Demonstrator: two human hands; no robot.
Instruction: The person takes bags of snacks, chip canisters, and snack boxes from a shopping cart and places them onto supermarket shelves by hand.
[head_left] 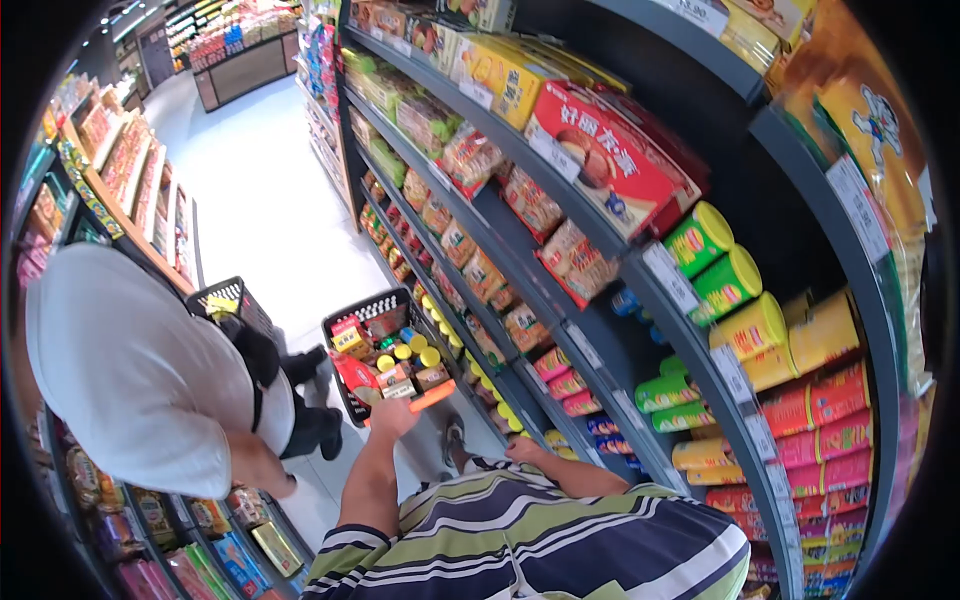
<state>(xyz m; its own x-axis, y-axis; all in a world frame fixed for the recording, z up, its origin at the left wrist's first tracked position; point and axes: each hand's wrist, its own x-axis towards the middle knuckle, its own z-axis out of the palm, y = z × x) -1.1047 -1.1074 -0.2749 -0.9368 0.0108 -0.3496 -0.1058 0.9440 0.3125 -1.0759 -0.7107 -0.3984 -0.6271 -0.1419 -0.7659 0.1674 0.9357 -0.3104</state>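
My left hand (393, 417) is wrapped round the orange handle (432, 396) of a black shopping basket (338, 405). Inside the basket lie a red packet (355, 377), several yellow-lidded containers (403, 352) and some small boxes. My right hand (522, 450) hangs low beside the shelf on the right, its fingers curled in and nothing visible in them. Closest to it are yellow-topped packages (508, 412) on the lower shelf.
A person in a white shirt (140, 370) stands close on the left, near another black basket (238, 300). Stocked snack shelves (590, 215) rise along my right side, with more shelving (130, 170) on the left. The pale aisle floor (260, 190) runs ahead toward a display counter (245, 75).
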